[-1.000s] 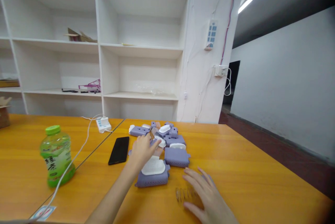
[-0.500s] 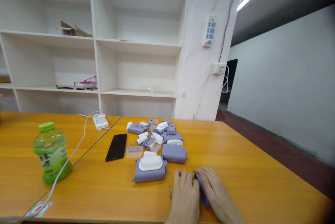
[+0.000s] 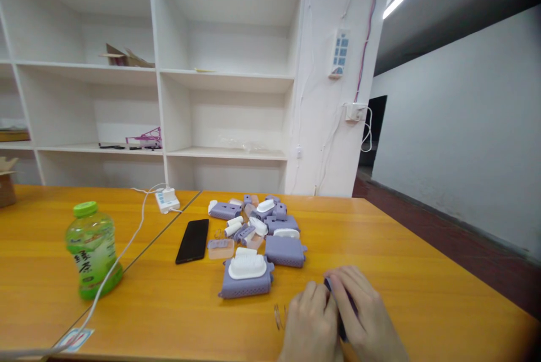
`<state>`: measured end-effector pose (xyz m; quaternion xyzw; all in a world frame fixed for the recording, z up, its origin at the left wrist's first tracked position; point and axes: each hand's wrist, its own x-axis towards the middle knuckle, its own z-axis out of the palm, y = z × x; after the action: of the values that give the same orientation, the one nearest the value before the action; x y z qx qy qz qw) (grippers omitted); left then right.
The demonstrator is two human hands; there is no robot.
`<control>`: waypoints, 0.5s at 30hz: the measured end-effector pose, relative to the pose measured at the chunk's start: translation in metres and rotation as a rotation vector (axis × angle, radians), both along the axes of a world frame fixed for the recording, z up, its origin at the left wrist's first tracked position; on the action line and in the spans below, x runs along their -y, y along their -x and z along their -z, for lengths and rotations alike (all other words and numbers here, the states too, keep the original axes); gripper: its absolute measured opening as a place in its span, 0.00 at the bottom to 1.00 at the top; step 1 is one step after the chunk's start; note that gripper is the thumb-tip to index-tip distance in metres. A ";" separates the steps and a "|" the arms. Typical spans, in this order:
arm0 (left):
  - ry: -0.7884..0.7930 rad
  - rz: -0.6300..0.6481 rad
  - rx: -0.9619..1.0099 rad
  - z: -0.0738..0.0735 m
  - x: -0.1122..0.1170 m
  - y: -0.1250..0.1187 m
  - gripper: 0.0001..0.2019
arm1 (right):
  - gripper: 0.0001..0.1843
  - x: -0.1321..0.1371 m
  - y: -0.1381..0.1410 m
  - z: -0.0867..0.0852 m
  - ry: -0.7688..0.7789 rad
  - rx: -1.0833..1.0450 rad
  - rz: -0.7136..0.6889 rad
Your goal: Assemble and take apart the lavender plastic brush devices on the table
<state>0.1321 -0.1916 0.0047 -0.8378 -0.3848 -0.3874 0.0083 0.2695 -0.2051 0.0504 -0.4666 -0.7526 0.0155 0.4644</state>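
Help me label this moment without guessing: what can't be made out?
In the head view:
Purple part: most of its shape, hidden by the left hand and right hand.
Spring: its right end, hidden by the left hand.
Green bottle: fine print, too small and blurred.
Cardboard box: left side, cut off by the picture's left edge.

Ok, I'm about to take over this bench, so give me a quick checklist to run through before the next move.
1. Purple part held: ok, in the right hand.
2. Left hand gripping it: cannot tell, fingertips hidden.
3. Inside of the part: cannot tell, the hands cover most of it.
4. Nearest spring in sight: ok, beside the left hand.
5. Phone clear of both hands: ok.
6. Bottle capped: ok.
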 end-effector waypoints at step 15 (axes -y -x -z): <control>0.504 0.213 0.552 -0.022 0.020 -0.004 0.16 | 0.24 0.025 -0.025 -0.014 -0.615 0.499 0.033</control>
<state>0.1360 -0.2119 0.0267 -0.7130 -0.3668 -0.4901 -0.3419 0.2943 -0.2303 0.0640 -0.3075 -0.8042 -0.3320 0.3853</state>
